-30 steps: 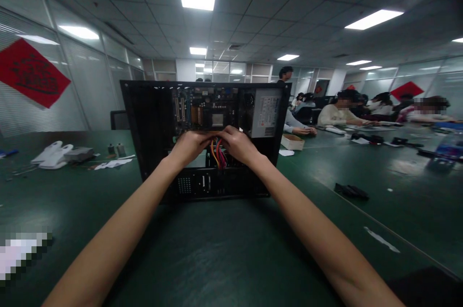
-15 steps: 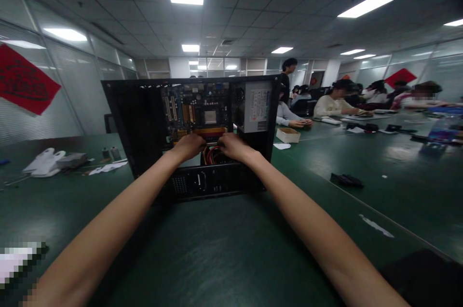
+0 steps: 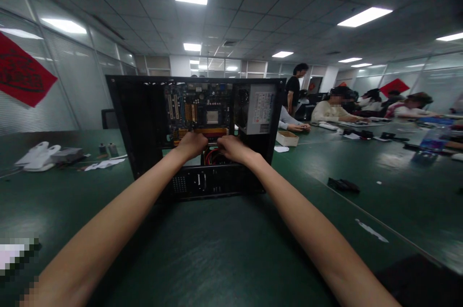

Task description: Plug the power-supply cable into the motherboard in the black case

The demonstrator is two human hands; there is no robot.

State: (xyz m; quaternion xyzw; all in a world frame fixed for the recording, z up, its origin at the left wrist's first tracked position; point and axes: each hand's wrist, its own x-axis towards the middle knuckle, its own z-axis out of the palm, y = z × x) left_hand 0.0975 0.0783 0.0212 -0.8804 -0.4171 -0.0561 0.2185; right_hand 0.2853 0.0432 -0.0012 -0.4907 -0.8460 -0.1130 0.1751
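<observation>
A black computer case (image 3: 123,119) stands open on its edge, its inside facing me. Mounted within are a motherboard (image 3: 198,100) and, at upper right, a grey power supply (image 3: 259,109). Both my hands reach in at the lower edge of the board, near the orange and red memory slots (image 3: 217,131). My left hand (image 3: 193,145) is closed, fingers curled; what it pinches is hidden. Just to its right, my right hand (image 3: 233,148) is closed too, its fingertips close to a bundle of coloured cables (image 3: 213,156). Whether it grips a cable cannot be seen.
The case rests on a green table (image 3: 217,249). To the left lie a white plastic bag (image 3: 38,155) and a grey box (image 3: 68,154). On the right are a small open carton (image 3: 287,139), a black pouch (image 3: 343,185) and a paper strip (image 3: 371,231). Several people sit beyond.
My view has shifted slightly. Both hands stay at nearly the same spot inside the case, with the left fingers curled a little more. The standing person behind appears further right.
</observation>
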